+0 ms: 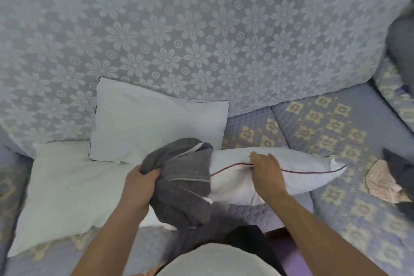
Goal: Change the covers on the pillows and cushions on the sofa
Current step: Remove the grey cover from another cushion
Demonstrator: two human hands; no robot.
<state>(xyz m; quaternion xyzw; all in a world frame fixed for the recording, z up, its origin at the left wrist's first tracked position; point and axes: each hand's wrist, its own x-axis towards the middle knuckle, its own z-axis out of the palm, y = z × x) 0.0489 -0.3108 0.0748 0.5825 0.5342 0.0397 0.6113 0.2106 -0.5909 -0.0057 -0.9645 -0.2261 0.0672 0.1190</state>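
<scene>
Pillow [280, 175], white with a thin dark red piped seam, lies across the front of the sofa seat [324, 123], its left end tucked inside a grey cover [183, 181]. The left hand [139, 184] grips a bunched fold of that cover, fingers curled round the cloth. The right hand [266, 175] rests on the pillow at the piping, and its fingertips seem to pinch the seam, though I cannot tell how firmly.

I judge the step in hand to be working this cover along the pillow; whether it is coming off or going on cannot be read from one look (most of the pillow is bare). Either way, the next move calls for the two hands to pull against each other along the pillow's length, the right holding the insert steady while the left slides the cloth.

Room for that is fair. To the right the seat is open as far as a crumpled pink checked cloth [380, 184] and dark fabric near the right edge. To the left two more bare white pillows crowd in: a large one [62, 190] lying flat, and a smaller one [156, 123] propped against the flowered sofa back [201, 40], just behind the grey cover.
</scene>
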